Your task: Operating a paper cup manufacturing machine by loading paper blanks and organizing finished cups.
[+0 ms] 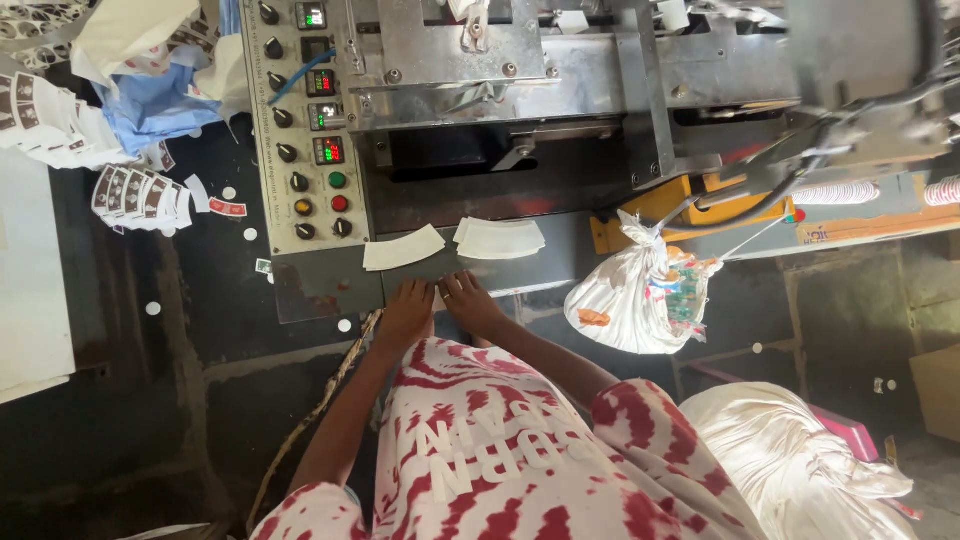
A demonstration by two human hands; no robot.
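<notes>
Right now I see both hands resting side by side at the front edge of the grey metal ledge of the machine. My left hand lies palm down, fingers together and pointing toward the machine; I cannot tell whether they grip anything. My right hand sits just beside it, fingers loosely curled, their tips touching the ledge. A small pale piece shows between the two hands, but it is too hidden for me to say which hand holds it.

Just beyond the fingertips lie the curved white paper blanks: a single blank on the left, and a small stack of blanks just right of it, both flat on the ledge and apart from the hands.

To the left of these stands the control panel with black knobs, lit red and green displays and coloured buttons. A tied white plastic bag hangs to the right of my right hand. Printed brown-and-white blanks are fanned out on the dark surface far left, with small white paper discs scattered around them.
</notes>
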